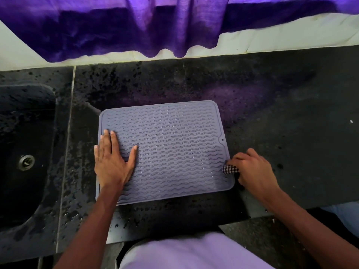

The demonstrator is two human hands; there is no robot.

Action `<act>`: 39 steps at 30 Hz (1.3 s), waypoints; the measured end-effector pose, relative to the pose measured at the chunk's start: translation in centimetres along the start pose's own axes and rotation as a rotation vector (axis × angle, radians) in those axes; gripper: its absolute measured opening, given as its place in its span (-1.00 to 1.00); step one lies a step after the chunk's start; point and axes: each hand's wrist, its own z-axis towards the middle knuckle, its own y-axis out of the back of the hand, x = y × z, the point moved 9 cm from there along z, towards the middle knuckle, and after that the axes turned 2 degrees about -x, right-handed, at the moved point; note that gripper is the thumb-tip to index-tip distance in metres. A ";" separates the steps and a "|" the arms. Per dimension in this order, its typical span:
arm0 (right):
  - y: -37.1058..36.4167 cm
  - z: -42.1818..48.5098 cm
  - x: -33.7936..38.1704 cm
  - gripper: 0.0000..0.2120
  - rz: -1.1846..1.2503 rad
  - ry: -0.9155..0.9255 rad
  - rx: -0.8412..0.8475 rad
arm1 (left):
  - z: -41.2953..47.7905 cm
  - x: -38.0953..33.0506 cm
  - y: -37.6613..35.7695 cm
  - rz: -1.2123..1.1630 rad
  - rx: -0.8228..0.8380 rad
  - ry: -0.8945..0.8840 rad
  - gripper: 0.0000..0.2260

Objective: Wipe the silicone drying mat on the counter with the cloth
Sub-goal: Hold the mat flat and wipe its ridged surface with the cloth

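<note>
A grey-lilac silicone drying mat (174, 144) with wavy ridges lies flat on the black stone counter (281, 117). My left hand (112, 158) rests flat on the mat's left part, fingers spread, holding nothing. My right hand (252, 169) is closed around a bunched black-and-white checked cloth (230, 169) at the mat's right edge, near its front right corner. Only a small part of the cloth shows beyond my fingers; it touches the mat's rim.
A dark sink (23, 152) with a metal drain (26, 162) is set into the counter at the left. Water drops speckle the counter around the mat. A purple curtain (136, 26) hangs over the pale wall behind. The counter's front edge runs just below the mat.
</note>
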 end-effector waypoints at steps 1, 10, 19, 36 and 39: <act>-0.3 -0.5 0.2 -0.52 -0.004 -0.002 0.078 | 0.0 0.0 0.0 0.000 0.000 -0.002 -0.16; 4.1 5.5 -0.2 -0.62 0.202 -0.055 -0.162 | -0.2 -0.9 0.7 -0.059 0.000 -0.088 -0.24; 0.7 6.0 0.9 -0.51 0.021 0.099 -0.224 | -0.2 -1.1 0.2 -0.017 0.035 -0.081 -0.25; -2.5 -6.0 0.5 -0.38 0.152 0.042 -0.011 | -0.2 -1.1 0.5 -0.040 0.018 -0.070 -0.24; -2.8 -5.4 -0.3 -0.44 0.252 0.014 0.070 | -0.2 -1.1 0.5 -0.028 0.006 -0.087 -0.26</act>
